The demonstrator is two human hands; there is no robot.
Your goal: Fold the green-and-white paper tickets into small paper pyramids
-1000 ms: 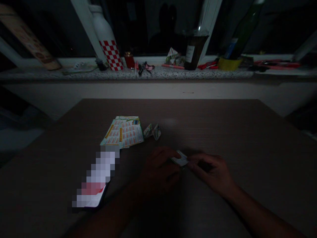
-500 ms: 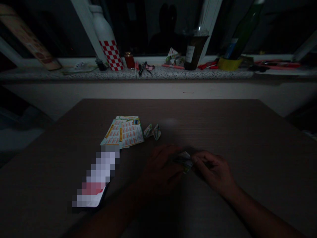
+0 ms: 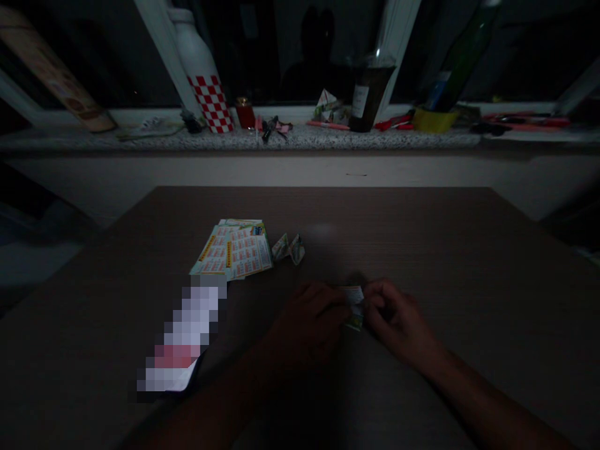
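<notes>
Well in from the far edge of the tabletop (image 3: 422,237), in the head view, a small piece of paper (image 3: 357,307) is seen between the left hand (image 3: 314,319) and the right hand (image 3: 407,325). Its left part is covered by the left fingers; whether it is pinched or only pressed down by that grip cannot be told. At its right edge the right thumb and forefinger are held close together, but whether any paper is caught in this grip cannot be made out.

If too little weight were put on the left, the paper could be twisted by a tug from the right; if tugged hard, it could be torn. In such dim light, an edge could easily be misjudged. Toward the far left corner, a folded paper shape (image 3: 297,251) and printed cards (image 3: 248,256) are set, and the phone (image 3: 182,337) nearer than these could be nudged by the left forearm (image 3: 225,381) if swung outward.

The left hand is laid palm down, its fingers pointed rightward; the right is curled, pointed leftward, both forearms angled inward.
</notes>
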